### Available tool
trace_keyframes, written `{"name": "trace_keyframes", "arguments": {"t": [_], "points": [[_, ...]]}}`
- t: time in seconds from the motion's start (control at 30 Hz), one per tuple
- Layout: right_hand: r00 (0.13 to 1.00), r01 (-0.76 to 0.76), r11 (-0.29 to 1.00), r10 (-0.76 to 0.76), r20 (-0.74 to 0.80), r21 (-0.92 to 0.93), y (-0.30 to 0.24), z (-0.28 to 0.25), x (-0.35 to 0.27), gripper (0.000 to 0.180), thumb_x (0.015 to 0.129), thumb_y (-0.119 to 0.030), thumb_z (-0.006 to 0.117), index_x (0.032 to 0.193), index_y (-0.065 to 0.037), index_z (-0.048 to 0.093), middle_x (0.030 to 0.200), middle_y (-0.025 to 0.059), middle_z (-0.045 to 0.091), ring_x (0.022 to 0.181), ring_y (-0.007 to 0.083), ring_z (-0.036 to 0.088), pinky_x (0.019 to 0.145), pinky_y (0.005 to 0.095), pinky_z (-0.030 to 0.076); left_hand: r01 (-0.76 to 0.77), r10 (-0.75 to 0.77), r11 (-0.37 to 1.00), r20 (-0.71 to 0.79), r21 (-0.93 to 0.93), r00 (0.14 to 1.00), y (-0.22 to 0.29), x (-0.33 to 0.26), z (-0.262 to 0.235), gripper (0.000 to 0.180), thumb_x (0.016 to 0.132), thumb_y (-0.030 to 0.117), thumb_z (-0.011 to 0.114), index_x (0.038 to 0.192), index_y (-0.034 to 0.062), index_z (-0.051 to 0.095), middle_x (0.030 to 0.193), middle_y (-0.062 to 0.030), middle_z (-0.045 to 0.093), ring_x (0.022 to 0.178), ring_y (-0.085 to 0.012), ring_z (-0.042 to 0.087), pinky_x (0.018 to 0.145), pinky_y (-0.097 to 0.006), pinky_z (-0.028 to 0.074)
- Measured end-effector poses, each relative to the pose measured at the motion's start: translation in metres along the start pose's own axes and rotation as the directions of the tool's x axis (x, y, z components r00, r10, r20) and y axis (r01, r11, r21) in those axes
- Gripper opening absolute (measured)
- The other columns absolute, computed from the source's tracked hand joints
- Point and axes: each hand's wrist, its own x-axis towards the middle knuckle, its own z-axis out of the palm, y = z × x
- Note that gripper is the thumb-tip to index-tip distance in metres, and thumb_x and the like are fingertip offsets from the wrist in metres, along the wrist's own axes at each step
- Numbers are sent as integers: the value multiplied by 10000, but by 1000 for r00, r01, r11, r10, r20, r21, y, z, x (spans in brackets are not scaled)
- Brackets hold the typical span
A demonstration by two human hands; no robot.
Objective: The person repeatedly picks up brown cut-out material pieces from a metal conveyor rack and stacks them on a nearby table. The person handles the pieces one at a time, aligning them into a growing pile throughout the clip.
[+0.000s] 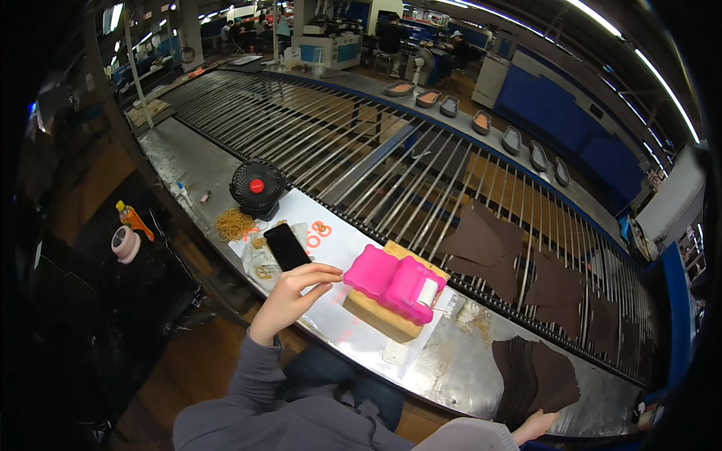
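Observation:
My left hand (301, 295) reaches over the worktable with its fingers stretched out. Its fingertips are at the left edge of a bright pink, wavy-edged plastic piece (391, 282); whether they touch it I cannot tell. The pink piece lies on a tan block (382, 317) and has a small white part (428, 292) at its right end. At the lower right, my right hand (535, 427) is closed on the near edge of a fanned stack of dark brown leather-like pieces (532, 379). Some of its fingers are hidden.
Beyond the table runs a rod conveyor (368, 161) carrying more brown pieces (485, 244). A black phone (286, 248), a small black fan (257, 188) and rubber bands (235, 225) lie left of the pink piece. Several shoe-shaped trays (481, 122) line the far ledge. People sit farther back.

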Motion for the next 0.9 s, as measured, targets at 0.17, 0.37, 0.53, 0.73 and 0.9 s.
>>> {"name": "trace_keyframes", "arguments": {"t": [0.17,0.37,0.53,0.73,0.9], "points": [[865,487,786,-373,-335,380,-5,-37,-8,365,962,-146,628,1271,44,593,1276,199,606,1147,314,609,966,376,477,-79,82,995,49,-64,995,7,14,7,227,847,-48,659,1060,-2,721,1104,-109,699,1050,-249,664,906,-340,517],[873,287,166,-452,-186,943,-65,-104,-60,370,980,-37,589,1336,50,539,1268,152,624,1060,176,612,929,286,488,-266,329,903,145,-337,933,43,53,23,259,810,39,729,1057,106,771,1551,-162,333,1465,-346,287,1152,-506,308],[636,224,-106,-737,-228,969,-149,-130,-116,212,860,74,671,1071,56,676,936,64,696,841,121,633,765,233,479,-143,341,777,219,-614,914,54,89,26,284,758,139,810,1033,80,772,1407,-161,499,1359,-296,425,1107,-449,364],[286,276,-337,-865,-412,900,-222,-88,-124,413,861,115,631,1258,4,624,1172,143,674,1042,198,655,891,285,502,-170,257,938,278,-301,926,44,85,-16,270,827,-9,707,1093,22,738,970,-97,745,889,-173,695,783,-274,528],[-24,291,-288,-955,-294,912,-264,-32,-147,352,793,61,685,1122,-59,724,838,69,660,750,169,608,674,290,471,-344,316,938,297,48,901,7,92,-29,279,829,3,694,1104,44,727,1003,-138,714,871,-248,697,765,-315,533]]}}
